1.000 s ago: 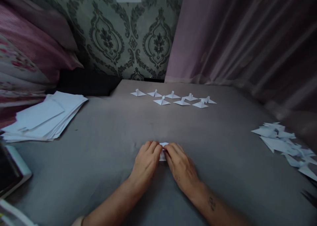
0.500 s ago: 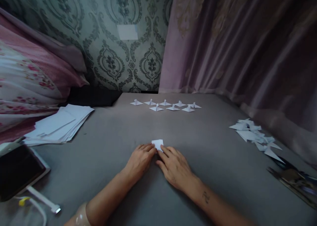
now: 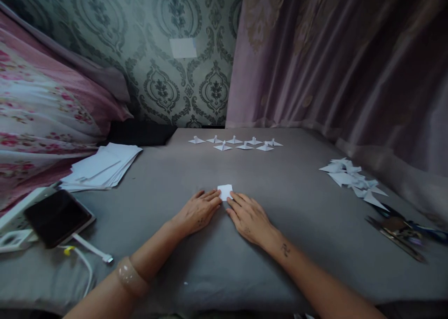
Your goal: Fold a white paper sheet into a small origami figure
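Left grip (image 3: 200,211) and right grip (image 3: 250,216), pinched earlier, now flat, straight-fingered, touching small white square paper (image 3: 225,192) inboard of grey desk (image 3: 290,179)'s near edge.

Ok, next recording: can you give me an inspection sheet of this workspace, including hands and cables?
Surface: grey surface, with a small white speck near its front.
Job's things: small white paper between the hands; eight folded pieces in two rows beyond; loose folded pile right; paper stack left.
Clutter: dark-screened device left; tools right, too blurred to identify.
Hands: left hand and right hand spread low, fingertips at the paper's edges.
Cables: white cable, connector end loose.
Surroundings: patterned wall, pink curtain.
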The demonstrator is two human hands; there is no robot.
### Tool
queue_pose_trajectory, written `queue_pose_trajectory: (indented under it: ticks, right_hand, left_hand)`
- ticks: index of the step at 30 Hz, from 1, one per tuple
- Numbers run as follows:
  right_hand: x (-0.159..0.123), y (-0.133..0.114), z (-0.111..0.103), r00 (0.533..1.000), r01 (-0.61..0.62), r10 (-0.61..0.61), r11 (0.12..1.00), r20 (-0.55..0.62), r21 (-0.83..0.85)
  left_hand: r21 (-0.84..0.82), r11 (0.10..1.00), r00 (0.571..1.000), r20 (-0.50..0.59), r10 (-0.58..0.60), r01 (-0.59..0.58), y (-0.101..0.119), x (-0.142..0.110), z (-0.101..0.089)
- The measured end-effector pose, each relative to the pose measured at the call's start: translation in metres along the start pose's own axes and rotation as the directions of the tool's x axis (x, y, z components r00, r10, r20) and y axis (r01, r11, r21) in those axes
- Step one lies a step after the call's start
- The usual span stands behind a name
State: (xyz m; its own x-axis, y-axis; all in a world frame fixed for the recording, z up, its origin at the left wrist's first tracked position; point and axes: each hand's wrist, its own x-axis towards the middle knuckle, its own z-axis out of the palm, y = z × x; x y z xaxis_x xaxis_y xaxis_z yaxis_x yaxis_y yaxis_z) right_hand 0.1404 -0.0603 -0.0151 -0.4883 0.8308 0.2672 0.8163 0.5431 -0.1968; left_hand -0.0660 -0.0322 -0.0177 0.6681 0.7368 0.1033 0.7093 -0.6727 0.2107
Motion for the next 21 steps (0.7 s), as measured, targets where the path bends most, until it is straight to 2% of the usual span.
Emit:
queue_pose_trajectory:
  ticks: [10, 15, 21]
  right_hand:
    - [0.001, 0.012, 0.002, 0.999, 0.023, -0.02, 0.993, -0.032, 0.117]
    - [0.002, 0.022, 0.002, 0.991, -0.087, 0.114, 0.945, -0.068, 0.316]
    - [0.008, 0.024, 0.006, 0.98, -0.157, 0.192, 0.91, -0.053, 0.384]
  left_hand:
    - [-0.035, 0.999, 1.0, -0.001, -0.015, 0.015, -0.003, 0.0, 0.003]
    - [-0.031, 1.0, 1.0, -0.002, 0.003, -0.003, -0.001, 0.0, -0.002]
    - [0.004, 1.0, 0.999, 0.028, 0.023, -0.023, 0.005, 0.004, -0.011]
